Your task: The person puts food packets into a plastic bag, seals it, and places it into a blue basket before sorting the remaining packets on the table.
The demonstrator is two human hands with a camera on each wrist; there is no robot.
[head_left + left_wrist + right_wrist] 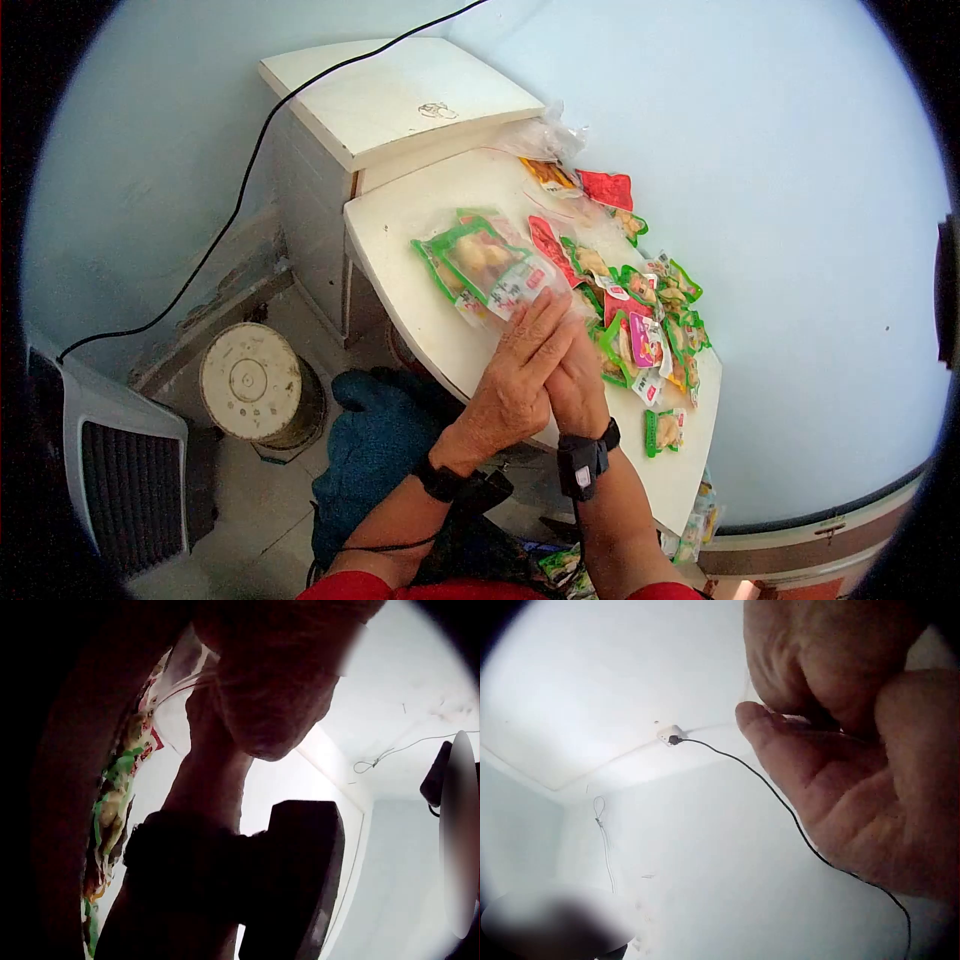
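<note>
In the head view, a clear plastic bag with green-edged food packets inside stretches out over the white table. My left hand grips the bag's near end, its fingers overlapping the right hand. Close against it, my right hand holds the same end. Fingers of the right hand pinch thin clear film in the right wrist view. Much of the grip is hidden behind the left hand's fingers. The left wrist view is dark, with the hands mostly in silhouette.
Several green, red and purple food packets lie spread along the table's right side. One small packet sits apart near the front. A lidded bucket stands on the floor at left. A black cable crosses the upper left.
</note>
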